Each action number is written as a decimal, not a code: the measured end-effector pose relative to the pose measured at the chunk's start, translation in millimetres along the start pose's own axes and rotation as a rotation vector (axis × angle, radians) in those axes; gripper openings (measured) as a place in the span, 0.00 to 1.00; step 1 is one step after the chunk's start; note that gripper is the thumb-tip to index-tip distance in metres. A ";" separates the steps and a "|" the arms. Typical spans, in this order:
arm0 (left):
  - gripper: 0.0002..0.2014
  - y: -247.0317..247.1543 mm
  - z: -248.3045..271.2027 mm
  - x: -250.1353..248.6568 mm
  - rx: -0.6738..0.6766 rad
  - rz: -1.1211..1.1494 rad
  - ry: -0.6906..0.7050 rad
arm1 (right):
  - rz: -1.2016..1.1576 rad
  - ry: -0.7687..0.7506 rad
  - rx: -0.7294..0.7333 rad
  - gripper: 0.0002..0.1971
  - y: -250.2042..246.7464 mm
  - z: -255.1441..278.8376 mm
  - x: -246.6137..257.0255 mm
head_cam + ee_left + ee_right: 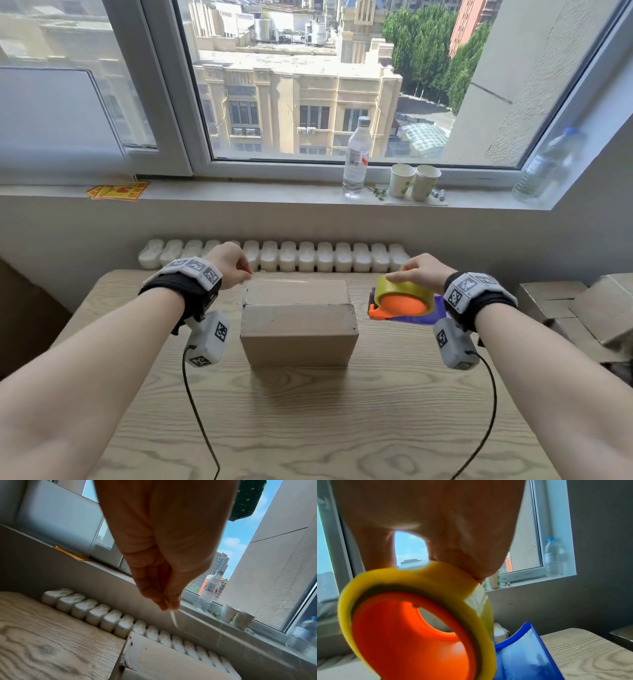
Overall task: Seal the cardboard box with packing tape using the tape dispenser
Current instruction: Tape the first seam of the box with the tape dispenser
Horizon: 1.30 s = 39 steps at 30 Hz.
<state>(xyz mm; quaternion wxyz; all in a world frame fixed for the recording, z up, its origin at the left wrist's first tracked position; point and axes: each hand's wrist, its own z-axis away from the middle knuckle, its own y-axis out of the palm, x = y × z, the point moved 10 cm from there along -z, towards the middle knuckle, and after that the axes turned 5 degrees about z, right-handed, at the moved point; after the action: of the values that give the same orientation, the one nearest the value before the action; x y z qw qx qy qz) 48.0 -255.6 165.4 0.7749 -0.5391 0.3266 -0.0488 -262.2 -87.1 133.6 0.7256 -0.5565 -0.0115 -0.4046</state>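
Item: cardboard box (299,325), flaps down, on the wooden table (308,428), between my two hands.

Item: my left hand (228,263), above the box's far left corner. Fingertips (167,605) pressed together, pinching a thin pale strip of tape (173,618) whose free end hangs below them, clear of the box top.

Item: my right hand (419,270), to the right of the box and apart from it. Fingers curled over the top of the yellow tape roll (402,291), gripping it.

Item: tape dispenser (407,313), under my right hand. Orange hub (412,635) inside the roll, blue body (525,655) behind it, towards my wrist.

Item: radiator (274,255), beyond both hands, behind the table.

Item: windowsill (239,193), further off. Holds a water bottle (356,159) and two paper cups (414,181) beyond my right hand, and a second bottle (548,164) far right.
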 end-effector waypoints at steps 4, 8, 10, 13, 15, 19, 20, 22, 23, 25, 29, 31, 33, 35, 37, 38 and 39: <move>0.06 13.2 0.9 18.8 0.041 0.025 -0.037 | 0.166 0.058 -0.018 0.26 11.1 -6.2 -11.3; 0.07 30.2 -6.1 42.8 0.082 0.060 -0.088 | 0.158 0.071 0.045 0.23 24.2 -17.0 -12.0; 0.06 37.1 -9.7 49.7 0.095 0.071 -0.098 | 0.200 0.075 0.068 0.25 31.7 -25.0 -11.4; 0.05 45.2 -15.0 60.2 0.107 0.070 -0.114 | 0.230 0.092 0.097 0.27 42.5 -38.4 -12.7; 0.05 49.6 -18.1 65.7 0.114 0.067 -0.121 | 0.244 0.098 0.111 0.26 47.2 -44.7 -12.2; 0.06 56.0 -24.3 71.9 0.121 0.063 -0.126 | 0.266 0.115 0.118 0.26 53.7 -54.1 -12.1; 0.06 58.1 -25.6 73.1 0.127 0.063 -0.127 | 0.275 0.123 0.119 0.27 55.5 -55.8 -12.9; 0.06 63.1 -27.2 76.0 0.139 0.064 -0.135 | 0.294 0.128 0.122 0.29 59.7 -58.5 -12.6; 0.06 65.8 -27.7 77.5 0.142 0.067 -0.139 | 0.306 0.126 0.121 0.29 61.7 -59.7 -11.6; 0.05 70.5 -29.0 80.2 0.141 0.084 -0.149 | 0.327 0.122 0.115 0.29 64.1 -62.3 -9.5; 0.05 79.9 -32.8 86.6 0.141 0.102 -0.183 | 0.350 0.110 0.095 0.27 67.7 -66.0 -10.0; 0.05 83.9 -34.6 90.8 0.138 0.109 -0.198 | 0.359 0.109 0.089 0.27 70.0 -66.5 -10.8; 0.05 84.9 -35.9 93.5 0.130 0.120 -0.204 | 0.373 0.116 0.087 0.26 73.6 -67.1 -11.5; 0.06 86.6 -36.0 95.4 0.129 0.140 -0.208 | 0.385 0.119 0.077 0.25 77.7 -67.6 -11.1; 0.06 89.4 -35.2 97.5 0.118 0.177 -0.221 | 0.388 0.122 0.056 0.26 81.0 -68.0 -11.6; 0.08 91.3 -34.7 98.7 0.109 0.208 -0.234 | 0.390 0.125 0.047 0.26 82.6 -68.2 -12.3; 0.10 93.4 -34.1 100.2 0.101 0.249 -0.253 | 0.393 0.125 0.041 0.26 84.4 -68.5 -13.0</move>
<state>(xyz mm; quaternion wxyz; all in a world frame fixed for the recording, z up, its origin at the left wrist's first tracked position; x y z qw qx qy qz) 81.4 -287.2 31.9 0.8358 -0.4568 0.2878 0.0993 -250.1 -131.1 34.2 0.8009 -0.5070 0.1345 -0.2887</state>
